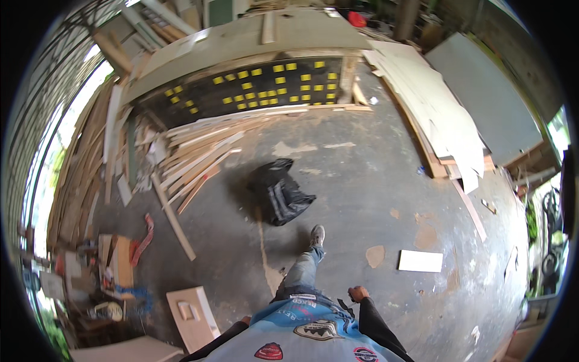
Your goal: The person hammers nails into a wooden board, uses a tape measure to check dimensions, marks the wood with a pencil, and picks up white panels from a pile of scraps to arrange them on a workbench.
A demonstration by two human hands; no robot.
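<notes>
My right hand is at my right side, its fingers curled closed. A small dark thing shows at the fingers, too small to name. My left hand hangs low beside my shirt, and only a bit of it shows; its fingers are hidden. On the floor ahead of my outstretched foot lies a crumpled black plastic bag, apart from both hands. A white rectangular board lies flat on the floor to the right.
Long wood strips fan out on the floor at the left. A large workbench with yellow squares on its dark front stands ahead. Pale sheets lie at the far right. A wooden box-like piece is near my left side.
</notes>
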